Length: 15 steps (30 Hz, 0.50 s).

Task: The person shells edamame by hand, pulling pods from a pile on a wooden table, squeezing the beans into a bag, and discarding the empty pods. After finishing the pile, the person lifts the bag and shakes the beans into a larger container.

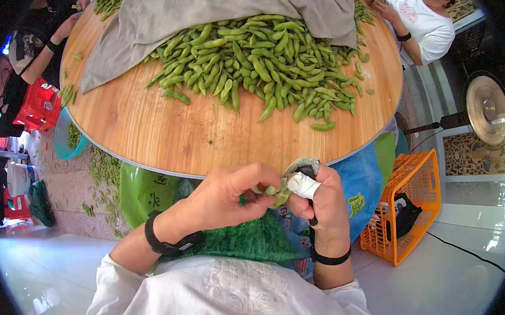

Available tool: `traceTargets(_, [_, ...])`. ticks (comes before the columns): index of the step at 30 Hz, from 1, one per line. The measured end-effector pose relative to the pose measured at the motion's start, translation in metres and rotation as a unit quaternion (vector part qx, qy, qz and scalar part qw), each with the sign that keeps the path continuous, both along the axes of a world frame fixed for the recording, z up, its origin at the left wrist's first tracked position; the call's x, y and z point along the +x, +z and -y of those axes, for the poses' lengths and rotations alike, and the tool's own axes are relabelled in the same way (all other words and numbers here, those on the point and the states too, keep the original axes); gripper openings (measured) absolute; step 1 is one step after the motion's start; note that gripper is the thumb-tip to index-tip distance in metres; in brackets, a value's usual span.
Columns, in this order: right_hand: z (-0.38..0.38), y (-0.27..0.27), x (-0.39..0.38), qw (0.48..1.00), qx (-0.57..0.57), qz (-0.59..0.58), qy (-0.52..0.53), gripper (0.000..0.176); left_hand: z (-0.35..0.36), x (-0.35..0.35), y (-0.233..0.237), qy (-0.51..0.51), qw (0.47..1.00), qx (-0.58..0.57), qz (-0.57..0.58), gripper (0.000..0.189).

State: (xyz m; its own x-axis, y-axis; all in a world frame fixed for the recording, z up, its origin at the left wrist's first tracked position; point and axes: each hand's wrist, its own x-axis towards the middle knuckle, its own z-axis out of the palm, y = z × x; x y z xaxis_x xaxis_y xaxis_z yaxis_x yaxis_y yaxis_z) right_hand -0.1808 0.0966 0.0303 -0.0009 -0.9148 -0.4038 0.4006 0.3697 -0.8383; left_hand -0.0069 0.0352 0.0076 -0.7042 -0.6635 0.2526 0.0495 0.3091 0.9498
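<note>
In front of me, just off the near edge of the round table, my left hand pinches a green soybean pod between thumb and fingers. My right hand meets it at the pod's other end. White wrapping covers one of its fingers. The right fingers are closed around a dark and silvery object, mostly hidden, whose kind I cannot make out. A large heap of soybean pods lies on the tabletop beyond both hands.
A grey cloth covers the back of the heap. An orange crate and a fan stand to the right. Scattered pods lie on the floor at left, near a teal basin. Two other people work at the table's sides.
</note>
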Motion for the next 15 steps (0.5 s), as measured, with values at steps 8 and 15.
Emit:
traceTargets(8, [0.0006, -0.0035, -0.0024, 0.998, 0.000, 0.062, -0.013, 0.007, -0.0027, 0.0017, -0.0074, -0.026, 0.997, 0.074, -0.029, 0.021])
traceTargets(15, [0.0003, -0.0020, -0.0096, 0.999, -0.037, -0.004, -0.024, 0.007, -0.0048, 0.0019, -0.0101, -0.082, 0.958, 0.257, -0.095, 0.032])
